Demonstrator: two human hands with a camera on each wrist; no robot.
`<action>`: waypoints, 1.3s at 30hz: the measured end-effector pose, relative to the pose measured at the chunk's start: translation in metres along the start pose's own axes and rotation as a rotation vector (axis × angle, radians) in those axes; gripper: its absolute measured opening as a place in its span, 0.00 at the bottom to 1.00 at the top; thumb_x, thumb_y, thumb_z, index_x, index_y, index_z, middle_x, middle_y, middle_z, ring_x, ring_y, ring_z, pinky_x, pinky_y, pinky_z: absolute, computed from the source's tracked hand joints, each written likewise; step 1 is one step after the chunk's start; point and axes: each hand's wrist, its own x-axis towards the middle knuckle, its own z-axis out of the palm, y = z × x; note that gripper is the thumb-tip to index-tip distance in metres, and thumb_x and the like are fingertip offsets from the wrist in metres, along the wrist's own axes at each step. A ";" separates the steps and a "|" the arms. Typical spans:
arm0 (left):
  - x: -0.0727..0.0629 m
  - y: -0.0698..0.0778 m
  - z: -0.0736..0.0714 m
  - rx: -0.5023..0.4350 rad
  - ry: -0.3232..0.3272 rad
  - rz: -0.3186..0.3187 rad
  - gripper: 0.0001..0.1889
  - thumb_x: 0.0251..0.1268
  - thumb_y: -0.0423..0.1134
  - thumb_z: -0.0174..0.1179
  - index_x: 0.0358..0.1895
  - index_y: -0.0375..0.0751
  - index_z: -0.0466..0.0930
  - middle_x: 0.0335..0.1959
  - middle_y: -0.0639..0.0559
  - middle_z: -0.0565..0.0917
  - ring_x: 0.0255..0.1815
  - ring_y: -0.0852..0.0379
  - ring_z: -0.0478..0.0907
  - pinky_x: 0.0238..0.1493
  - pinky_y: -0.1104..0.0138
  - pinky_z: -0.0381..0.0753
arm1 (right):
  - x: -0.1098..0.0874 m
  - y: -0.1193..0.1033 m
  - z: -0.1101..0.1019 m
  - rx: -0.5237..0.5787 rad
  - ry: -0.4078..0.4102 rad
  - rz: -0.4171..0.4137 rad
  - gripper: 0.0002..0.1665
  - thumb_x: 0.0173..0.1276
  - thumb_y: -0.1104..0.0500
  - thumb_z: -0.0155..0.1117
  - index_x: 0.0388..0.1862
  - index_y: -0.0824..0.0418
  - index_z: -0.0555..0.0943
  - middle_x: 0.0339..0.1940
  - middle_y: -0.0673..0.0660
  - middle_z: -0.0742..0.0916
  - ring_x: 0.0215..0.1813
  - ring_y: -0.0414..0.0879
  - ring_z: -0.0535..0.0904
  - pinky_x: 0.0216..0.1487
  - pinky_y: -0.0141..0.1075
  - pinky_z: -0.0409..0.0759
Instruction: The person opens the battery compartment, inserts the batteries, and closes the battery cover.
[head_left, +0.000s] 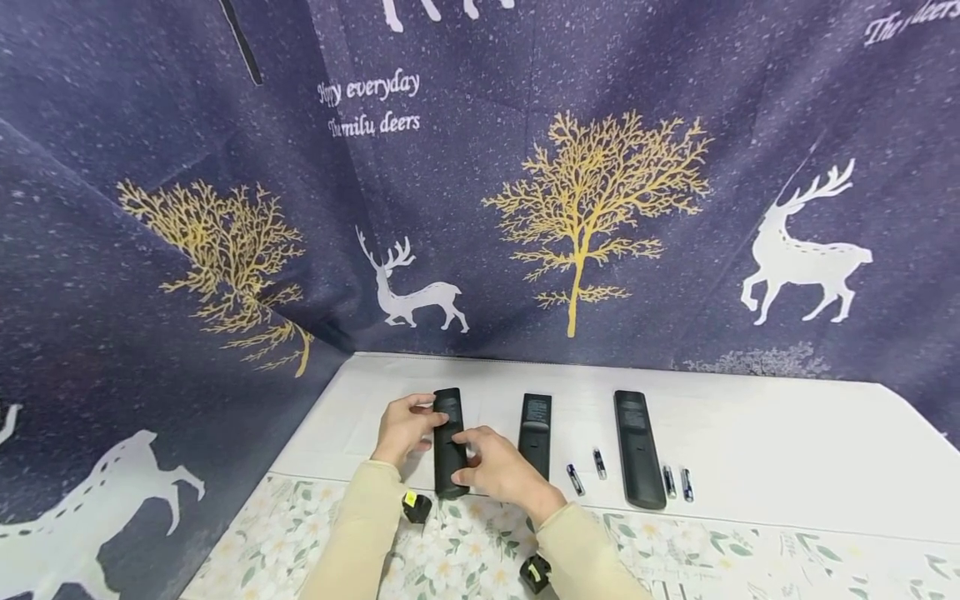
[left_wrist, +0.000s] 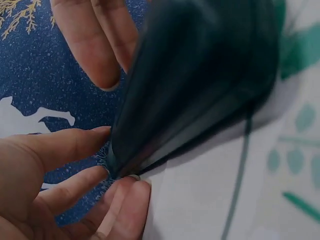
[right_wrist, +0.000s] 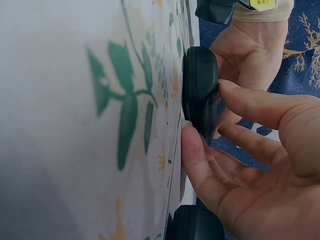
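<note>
A black remote control (head_left: pixel 448 462) lies back side up on the white tabletop at the left, its long side pointing away from me. My left hand (head_left: pixel 405 427) grips its far half from the left edge, thumb and fingers around the casing. From the right, my right hand (head_left: pixel 501 468) holds the near half, with the thumb on the back and fingers along the side. In the left wrist view the same remote (left_wrist: pixel 200 70) looms large and blurred. The right wrist view shows its rounded near end (right_wrist: pixel 200 75) between both hands.
Right of my right hand lies a second black remote (head_left: pixel 537 412), partly covered by that hand. A third remote (head_left: pixel 637 450) lies further right. Small batteries (head_left: pixel 574 479) lie in pairs beside these two. A flowered cloth (head_left: pixel 465 550) covers the near side; a dark printed curtain (head_left: pixel 480 192) hangs behind.
</note>
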 end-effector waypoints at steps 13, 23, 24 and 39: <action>-0.010 0.026 0.007 0.298 0.123 0.087 0.27 0.69 0.47 0.70 0.68 0.42 0.84 0.55 0.41 0.88 0.50 0.41 0.86 0.52 0.46 0.82 | -0.003 -0.006 -0.009 -0.007 0.004 0.012 0.37 0.68 0.57 0.79 0.73 0.65 0.77 0.68 0.64 0.81 0.53 0.54 0.84 0.50 0.49 0.85; -0.023 0.050 0.017 0.092 0.024 0.171 0.28 0.69 0.43 0.71 0.69 0.36 0.80 0.60 0.35 0.85 0.61 0.35 0.82 0.63 0.43 0.80 | -0.012 -0.006 -0.030 -0.008 0.041 0.000 0.36 0.70 0.56 0.78 0.72 0.66 0.78 0.68 0.64 0.82 0.57 0.60 0.84 0.49 0.51 0.87; -0.023 0.051 0.019 0.075 0.010 0.167 0.28 0.70 0.42 0.70 0.69 0.35 0.80 0.60 0.35 0.84 0.60 0.36 0.82 0.61 0.44 0.82 | -0.012 -0.006 -0.032 -0.003 0.046 -0.003 0.35 0.70 0.56 0.77 0.72 0.66 0.78 0.68 0.65 0.82 0.57 0.61 0.84 0.49 0.51 0.87; -0.022 0.063 0.054 -0.030 -0.116 0.102 0.31 0.66 0.42 0.73 0.70 0.36 0.79 0.56 0.37 0.86 0.54 0.36 0.84 0.47 0.50 0.89 | -0.030 0.006 -0.062 -0.014 0.148 0.060 0.33 0.71 0.57 0.76 0.71 0.68 0.79 0.66 0.66 0.83 0.57 0.59 0.83 0.53 0.53 0.85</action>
